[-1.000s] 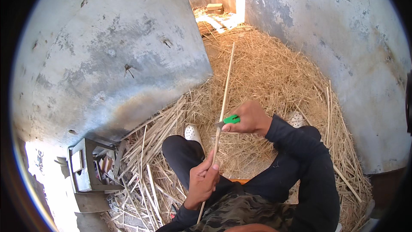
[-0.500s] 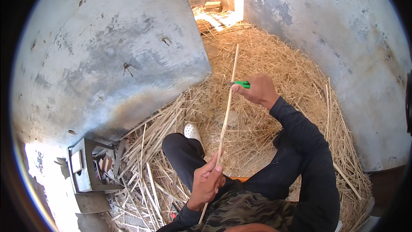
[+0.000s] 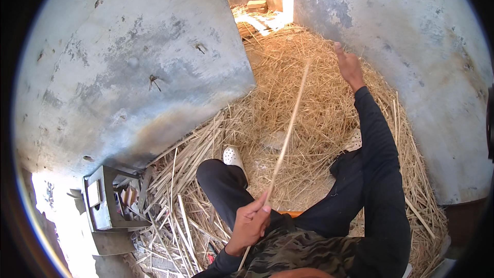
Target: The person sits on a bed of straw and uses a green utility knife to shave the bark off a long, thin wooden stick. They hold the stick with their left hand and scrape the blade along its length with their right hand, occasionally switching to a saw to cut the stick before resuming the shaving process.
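A long, thin, pale strip, seemingly split cane or bamboo (image 3: 289, 131), runs from my lap up and away to the far middle, a little blurred. My left hand (image 3: 249, 225) is closed around its lower part, with the thumb on top. My right hand (image 3: 350, 67) is stretched out to the far right, closed with the thumb up, apart from the strip's tip. The green-handled knife it held half a second ago is hidden by that hand now.
Shavings (image 3: 319, 92) cover the floor ahead. Split strips (image 3: 177, 185) lie heaped at my left, beside a small grey wooden stool on its side (image 3: 105, 221). A grey slab (image 3: 134, 67) stands left, a worn wall (image 3: 411, 82) right. Bricks (image 3: 257, 5) lie far back.
My right hand has swung outward and away to the far right, off the strip. The strip's far end has tilted right. My left hand keeps its hold, shifted slightly right.
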Motion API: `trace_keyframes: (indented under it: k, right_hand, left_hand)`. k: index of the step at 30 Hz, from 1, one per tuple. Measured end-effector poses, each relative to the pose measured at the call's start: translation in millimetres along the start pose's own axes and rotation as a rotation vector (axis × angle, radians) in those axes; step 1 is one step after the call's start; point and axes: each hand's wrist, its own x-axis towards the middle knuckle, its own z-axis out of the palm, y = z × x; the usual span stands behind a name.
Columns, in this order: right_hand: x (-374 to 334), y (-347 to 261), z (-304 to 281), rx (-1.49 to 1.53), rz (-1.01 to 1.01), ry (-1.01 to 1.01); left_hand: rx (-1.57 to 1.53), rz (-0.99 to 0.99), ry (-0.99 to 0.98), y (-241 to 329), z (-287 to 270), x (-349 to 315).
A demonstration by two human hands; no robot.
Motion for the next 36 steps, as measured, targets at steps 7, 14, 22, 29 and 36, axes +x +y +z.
trace_keyframes:
  k: [7,14,22,29,36]
  right_hand:
    - [-129.6,-94.0,30.0,-0.116,-0.473,-0.375]
    - [-126.3,-96.6,33.7,-0.243,-0.440,-0.402]
    - [-120.5,-107.0,33.7,-0.291,-0.402,-0.508]
    - [-114.6,-114.6,35.5,-0.240,-0.434,-0.506]
    - [-130.0,-111.5,45.8,-0.084,-0.501,-0.492]
  left_hand:
    - [0.287,0.076,0.148,25.1,5.8,28.1]
    - [0.750,0.353,0.178,26.3,14.0,30.4]
    - [0.872,0.340,0.219,30.1,15.7,15.4]
    - [0.916,0.330,0.204,37.6,15.3,10.2]
    - [0.947,0.339,0.212,40.0,13.0,6.1]
